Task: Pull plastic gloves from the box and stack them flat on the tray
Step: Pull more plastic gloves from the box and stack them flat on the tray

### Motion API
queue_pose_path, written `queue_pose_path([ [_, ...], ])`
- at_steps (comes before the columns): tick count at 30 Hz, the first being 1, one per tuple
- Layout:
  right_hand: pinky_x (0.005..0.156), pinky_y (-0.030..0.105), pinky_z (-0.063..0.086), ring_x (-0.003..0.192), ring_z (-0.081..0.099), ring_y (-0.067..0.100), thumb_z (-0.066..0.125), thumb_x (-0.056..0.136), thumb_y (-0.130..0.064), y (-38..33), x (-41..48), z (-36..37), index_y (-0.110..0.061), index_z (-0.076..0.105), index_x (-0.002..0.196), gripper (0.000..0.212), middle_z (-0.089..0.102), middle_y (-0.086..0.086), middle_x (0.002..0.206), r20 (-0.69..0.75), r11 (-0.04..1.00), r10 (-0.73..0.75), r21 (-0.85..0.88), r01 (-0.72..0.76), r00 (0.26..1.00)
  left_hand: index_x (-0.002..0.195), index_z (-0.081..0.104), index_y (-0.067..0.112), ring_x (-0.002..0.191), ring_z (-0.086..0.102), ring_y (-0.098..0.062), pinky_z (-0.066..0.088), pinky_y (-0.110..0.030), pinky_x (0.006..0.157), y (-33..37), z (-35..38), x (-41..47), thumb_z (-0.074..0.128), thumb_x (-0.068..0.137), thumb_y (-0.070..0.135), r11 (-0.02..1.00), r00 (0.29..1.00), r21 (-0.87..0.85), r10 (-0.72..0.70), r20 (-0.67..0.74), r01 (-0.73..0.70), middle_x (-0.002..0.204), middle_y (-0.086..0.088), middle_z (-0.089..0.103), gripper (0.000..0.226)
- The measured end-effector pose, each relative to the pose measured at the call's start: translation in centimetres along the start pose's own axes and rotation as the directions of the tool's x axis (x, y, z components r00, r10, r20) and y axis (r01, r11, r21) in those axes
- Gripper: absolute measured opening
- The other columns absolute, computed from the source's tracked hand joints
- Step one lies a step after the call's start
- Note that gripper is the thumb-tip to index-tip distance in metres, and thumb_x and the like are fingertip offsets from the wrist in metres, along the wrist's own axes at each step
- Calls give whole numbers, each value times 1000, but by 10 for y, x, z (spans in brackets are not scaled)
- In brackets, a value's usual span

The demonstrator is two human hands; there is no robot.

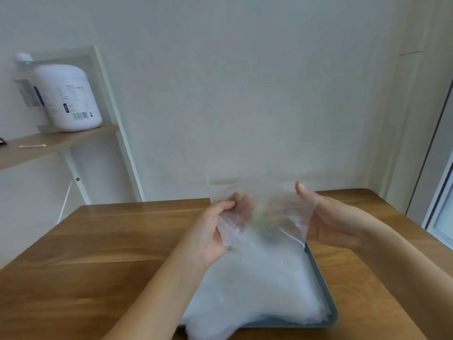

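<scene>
A clear plastic glove (267, 207) is stretched in the air between both hands, above the far end of the tray. My left hand (215, 229) pinches its left edge and my right hand (328, 219) holds its right edge. Below lies a pile of clear gloves (255, 288) on a grey-blue tray (323, 285) that sits on the wooden table. A blurred green and dark shape shows through the held glove; the glove box cannot be made out clearly.
The wooden table (103, 253) runs left and right of the tray and ends at the wall. A wooden shelf (49, 143) at the left holds a large white jar (68, 99) and a cotton swab. A door frame stands at the right.
</scene>
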State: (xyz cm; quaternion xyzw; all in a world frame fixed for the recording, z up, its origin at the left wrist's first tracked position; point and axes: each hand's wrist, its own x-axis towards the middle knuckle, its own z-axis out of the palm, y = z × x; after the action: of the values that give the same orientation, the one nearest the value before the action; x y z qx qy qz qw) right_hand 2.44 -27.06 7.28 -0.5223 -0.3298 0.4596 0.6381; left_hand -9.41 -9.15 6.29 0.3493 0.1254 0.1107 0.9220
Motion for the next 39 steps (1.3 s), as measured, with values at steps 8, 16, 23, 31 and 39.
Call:
queue_pose_path([
  [8, 90, 39, 53, 108, 65, 25, 61, 58, -65, -19, 16, 72, -9, 63, 117, 81, 69, 11, 116, -146, 994, -8, -112, -9, 989, 86, 59, 7, 72, 73, -23, 56, -39, 81, 26, -36, -30, 39, 97, 1, 966, 979, -189, 152, -137, -176, 82, -14, 72, 24],
  [16, 66, 23, 49, 62, 61, 13, 68, 87, -16, -1, 69, 129, -8, 70, 81, 10, 67, 2, 67, -343, 869, -291, -486, 96, 893, 104, 65, 11, 84, 69, -28, 55, -43, 81, 48, -63, -65, 45, 95, 3, 957, 937, -75, 257, -235, -282, 93, -13, 72, 23],
  [23, 42, 15, 37, 34, 42, 5, 64, 90, -11, 8, 51, 110, -10, 68, 86, 6, 58, 2, 61, -369, 813, -295, -581, 29, 881, 110, 65, 3, 85, 66, -20, 57, -30, 79, 54, -97, -79, 60, 91, 8, 947, 924, 200, 296, -242, -251, 94, -10, 69, 21],
  [31, 37, 17, 32, 32, 33, 9, 61, 90, -8, 52, 18, 63, -7, 69, 83, 11, 58, -2, 49, -528, 860, -156, -488, -147, 835, 75, 56, 5, 43, 45, -8, 37, -16, 41, 26, -93, -67, 61, 91, 11, 476, 918, 879, 348, -192, 3, 60, -3, 49, 17],
  [39, 44, 18, 40, 33, 43, 6, 60, 91, -22, 87, -6, 37, -13, 69, 82, 16, 68, -3, 59, -615, 632, -214, -679, -373, 759, 108, 59, 18, 76, 59, -10, 51, -28, 67, 15, -107, -52, 61, 92, 30, -91, 857, 973, 495, -139, 211, 87, 6, 59, 20],
])
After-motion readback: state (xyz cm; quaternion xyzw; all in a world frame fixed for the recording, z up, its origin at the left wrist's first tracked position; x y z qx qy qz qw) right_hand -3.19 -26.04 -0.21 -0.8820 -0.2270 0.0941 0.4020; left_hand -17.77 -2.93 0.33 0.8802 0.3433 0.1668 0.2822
